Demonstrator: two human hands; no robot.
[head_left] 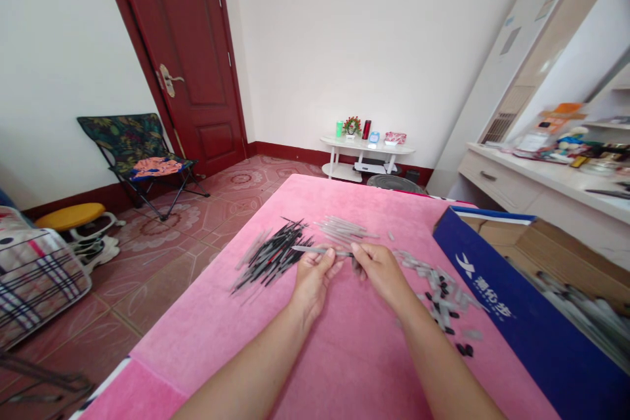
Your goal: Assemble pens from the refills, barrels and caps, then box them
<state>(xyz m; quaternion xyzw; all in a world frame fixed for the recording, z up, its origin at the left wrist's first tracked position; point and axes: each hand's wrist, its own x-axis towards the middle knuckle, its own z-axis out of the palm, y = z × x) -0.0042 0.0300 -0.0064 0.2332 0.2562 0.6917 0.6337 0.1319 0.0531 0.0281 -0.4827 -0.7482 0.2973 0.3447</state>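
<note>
A slim grey pen (310, 249) lies level between my two hands above the pink cloth, its pointed end to the left. My left hand (314, 275) is closed around its middle, thumb on top. At the right end, which looks dark, my right hand (380, 267) pinches the pen; its fingertips partly hide that end. Left of my hands is a pile of thin black and grey pen refills (275, 256). Just beyond them lie several clear pen barrels (344, 228). Small clear caps (428, 269) and black plugs (461, 348) are scattered to the right.
A blue cardboard box (485, 298) holding many pale pens or barrels (585, 305) stands on the table's right side. Pink cloth (335, 361) covers the table. Beyond are a folding chair (132, 144), a low white stand (369, 143) and a dresser (531, 177).
</note>
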